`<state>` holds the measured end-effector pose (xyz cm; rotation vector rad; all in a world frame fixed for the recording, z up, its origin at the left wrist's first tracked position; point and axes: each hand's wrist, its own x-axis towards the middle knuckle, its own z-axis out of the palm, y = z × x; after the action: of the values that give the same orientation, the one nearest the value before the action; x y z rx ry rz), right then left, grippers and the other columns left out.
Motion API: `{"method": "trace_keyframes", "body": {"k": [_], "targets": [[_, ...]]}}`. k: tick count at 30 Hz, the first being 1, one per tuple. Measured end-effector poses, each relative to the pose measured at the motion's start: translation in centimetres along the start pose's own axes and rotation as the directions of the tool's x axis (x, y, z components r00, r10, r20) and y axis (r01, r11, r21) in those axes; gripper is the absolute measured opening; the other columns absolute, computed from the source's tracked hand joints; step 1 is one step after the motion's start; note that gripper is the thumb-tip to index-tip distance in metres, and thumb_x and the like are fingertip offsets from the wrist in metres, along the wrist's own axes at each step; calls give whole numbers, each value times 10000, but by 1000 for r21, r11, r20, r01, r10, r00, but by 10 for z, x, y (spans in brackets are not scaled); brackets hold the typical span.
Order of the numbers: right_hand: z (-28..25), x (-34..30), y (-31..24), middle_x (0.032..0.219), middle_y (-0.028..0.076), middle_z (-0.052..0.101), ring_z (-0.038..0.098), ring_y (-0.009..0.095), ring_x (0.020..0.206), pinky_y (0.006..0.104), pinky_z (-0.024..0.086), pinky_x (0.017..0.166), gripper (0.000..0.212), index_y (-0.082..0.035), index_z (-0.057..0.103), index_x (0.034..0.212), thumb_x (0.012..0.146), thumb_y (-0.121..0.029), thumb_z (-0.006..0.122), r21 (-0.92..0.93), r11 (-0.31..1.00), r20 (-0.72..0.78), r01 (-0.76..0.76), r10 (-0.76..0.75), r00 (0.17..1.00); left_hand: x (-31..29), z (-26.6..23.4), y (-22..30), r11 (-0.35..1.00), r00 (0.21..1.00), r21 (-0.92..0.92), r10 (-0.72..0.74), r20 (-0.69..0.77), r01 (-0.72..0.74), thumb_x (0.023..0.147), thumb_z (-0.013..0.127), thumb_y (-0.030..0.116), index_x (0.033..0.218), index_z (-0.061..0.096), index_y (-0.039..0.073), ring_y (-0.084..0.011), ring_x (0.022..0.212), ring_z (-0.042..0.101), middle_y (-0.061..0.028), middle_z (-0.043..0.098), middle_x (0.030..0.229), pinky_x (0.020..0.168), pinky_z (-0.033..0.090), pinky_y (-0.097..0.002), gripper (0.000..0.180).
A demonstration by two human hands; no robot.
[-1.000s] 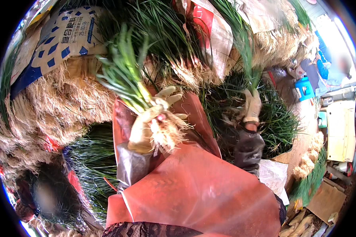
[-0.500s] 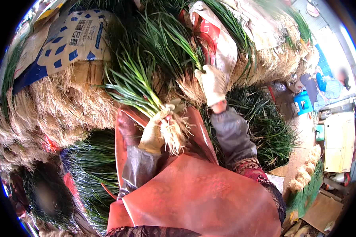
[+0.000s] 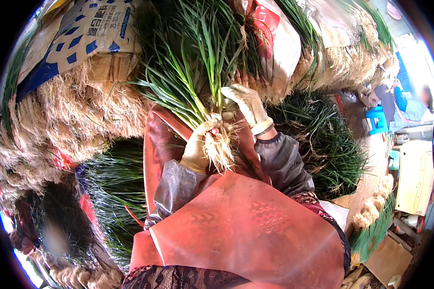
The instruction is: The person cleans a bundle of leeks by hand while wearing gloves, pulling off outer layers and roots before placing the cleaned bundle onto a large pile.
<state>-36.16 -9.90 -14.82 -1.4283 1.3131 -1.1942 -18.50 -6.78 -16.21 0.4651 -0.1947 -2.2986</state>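
Note:
A bunch of green garlic (image 3: 200, 103), with flat green leaves and a tuft of pale roots, stands tilted before my orange-red apron (image 3: 246, 226). My left hand (image 3: 197, 147), in a cream glove, is closed round its base just above the roots. My right hand (image 3: 248, 106), gloved the same way, has its fingers closed on upright stalks at the bunch's right side, close to the left hand. Their lower ends meet the bunch's base. Part of the right fingertips is hidden by the stalks.
Rooty stacks of green garlic (image 3: 77, 111) line the far side, partly under printed sacks (image 3: 91, 33). Loose greens (image 3: 323, 144) lie at right, more leaves (image 3: 115, 192) at left. A blue stool (image 3: 376, 120) and a seated person (image 3: 412, 108) are at far right.
My right hand has come back toward me and to the left, bringing stalks from the far pile against the bunch. My left hand has shifted slightly right and up with the bunch.

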Motion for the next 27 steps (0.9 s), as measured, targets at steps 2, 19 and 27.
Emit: {"method": "trace_keyframes", "body": {"k": [2,19,27], "targets": [[1,0,27,839,58,657,631,192,732,265,493,651,150,-75,663,947,831,-170,661,-596,775,-116,210,-342,932,-1,7,-1,997,998,75,27,-49,-23,893,553,182,1149,543,-95,-160,797,623,-67,621,815,717,525,-264,377],[0,-22,41,919,91,693,670,247,821,330,543,711,198,-71,688,946,772,-72,594,-679,618,141,396,-420,897,-3,-7,4,977,999,210,-44,3,42,890,568,183,1042,592,-70,-113,645,597,-50,616,779,584,513,-233,297],[-118,-24,74,702,179,630,623,363,685,454,498,629,272,-57,662,770,871,-260,512,-901,292,-352,-322,-55,935,-16,13,0,977,995,193,87,48,-95,862,603,177,987,597,-67,-77,602,524,15,493,637,544,460,-200,275]]}}
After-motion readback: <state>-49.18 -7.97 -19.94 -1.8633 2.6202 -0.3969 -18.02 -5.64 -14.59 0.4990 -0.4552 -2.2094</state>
